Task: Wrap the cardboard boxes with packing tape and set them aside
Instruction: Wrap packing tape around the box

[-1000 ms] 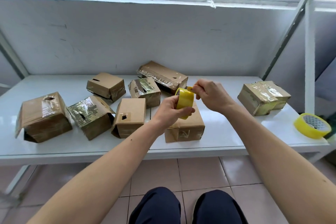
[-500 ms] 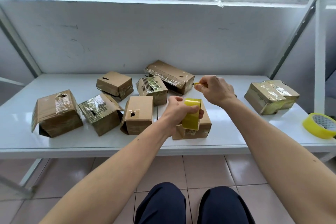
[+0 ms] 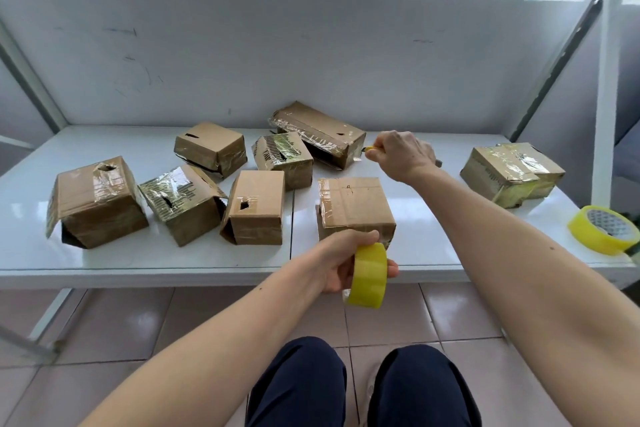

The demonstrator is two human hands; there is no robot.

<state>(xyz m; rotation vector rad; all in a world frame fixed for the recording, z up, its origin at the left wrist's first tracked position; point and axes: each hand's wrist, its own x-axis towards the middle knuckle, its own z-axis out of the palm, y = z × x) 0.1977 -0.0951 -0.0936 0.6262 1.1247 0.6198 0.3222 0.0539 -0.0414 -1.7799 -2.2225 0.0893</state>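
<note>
Boxes (image 3: 355, 208) showing brown, tape roll (image 3: 369, 276) showing yellow, bench (image 3: 145, 260) reading white, trousers (image 3: 298, 388) navy, floor tiles (image 3: 114, 319) pinkish.

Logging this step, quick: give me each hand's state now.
Left hand: grips the yellow tape roll.
Right hand: closed on a small yellow-tipped object, unidentifiable.

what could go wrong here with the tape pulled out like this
The left hand grips the tape roll off the table's front edge; a slip drops it to the floor. The right hand pinches something small and yellow beyond the box; if that is the tape's end, the strip could sag and stick early.
</note>
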